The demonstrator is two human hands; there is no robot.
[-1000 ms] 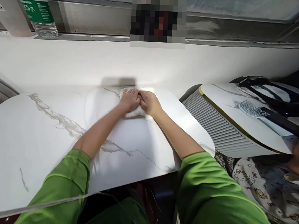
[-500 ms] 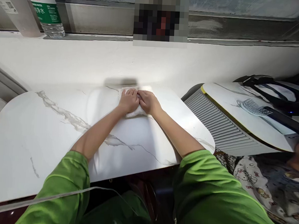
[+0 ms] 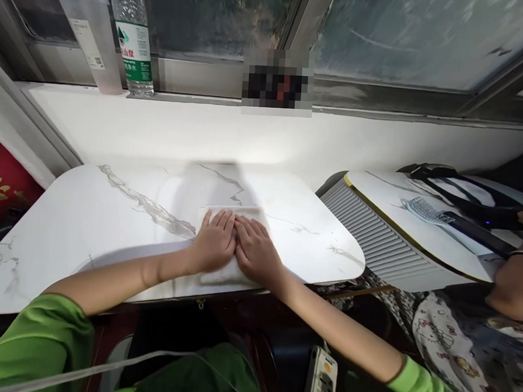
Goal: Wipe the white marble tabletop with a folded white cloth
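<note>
White cloth lies beneath left grip and right grip; both uncurled, nearly flat.

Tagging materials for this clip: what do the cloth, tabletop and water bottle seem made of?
White cloth: probably cotton or microfibre; matte, soft edges. Tabletop: smooth, fairly glossy white with grey veins; laminate or stone, unclear. Water bottle: likely plastic; clear, shiny.

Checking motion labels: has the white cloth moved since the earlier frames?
Yes. The white cloth has moved away from the wall, toward the near edge of the table.
</note>
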